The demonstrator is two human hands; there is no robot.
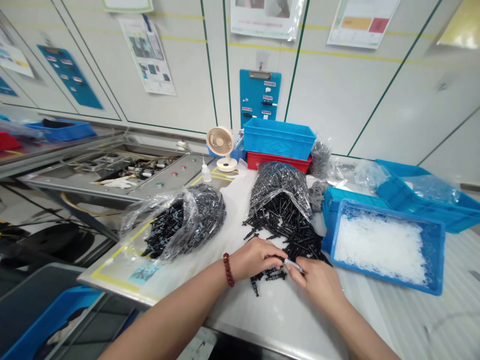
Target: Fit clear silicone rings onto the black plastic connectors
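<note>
Above the near part of the white table, my left hand point(256, 257) pinches the dark end of a small part. My right hand point(318, 281) is closed on a slim white piece point(294, 265) that meets this part between the two hands. Just beyond and beneath my fingers lies a heap of black rod-like parts point(275, 220), spilling from an open clear bag point(279, 177). Another clear bag of black parts point(187, 220) lies to the left. On the right stands a blue bin point(442, 250) of small white translucent rings point(382, 245).
At the table's back are a small beige fan point(220, 142), a white squeeze bottle point(206, 172), and a blue bin point(279, 137) stacked on a red one point(253, 160). More blue bins point(423, 200) stand at the right. A metal workstation point(150, 187) adjoins the left side.
</note>
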